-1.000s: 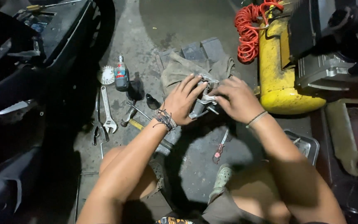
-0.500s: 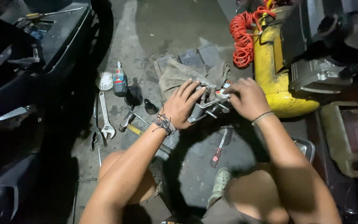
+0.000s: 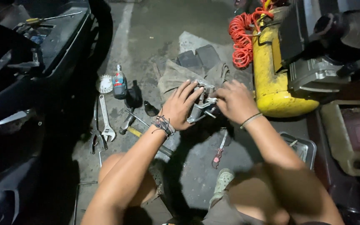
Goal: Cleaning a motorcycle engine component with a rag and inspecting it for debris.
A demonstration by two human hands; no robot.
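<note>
Here, both hands on small grey metal part (image 3: 201,104), held low over rag (image 3: 176,75) on concrete floor (image 3: 146,37). Left hand (image 3: 180,106) wrapped round its side, fingers curled; right hand (image 3: 235,100) closed over other end, fingertips hidden. Looks like fitting or loosening stage; firm steady grip needed. Adjustable wrench (image 3: 106,123), small bottle (image 3: 119,81), red screwdriver (image 3: 220,148) lie near. Yellow compressor tank (image 3: 271,83) just beside, orange coiled hose (image 3: 242,37) on top. Dim garage.

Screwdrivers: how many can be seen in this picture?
2. A yellow-handled screwdriver lies on the dark vehicle panel, top left; a red-handled screwdriver lies on the floor below the hands. Shadows may hide others.
</note>
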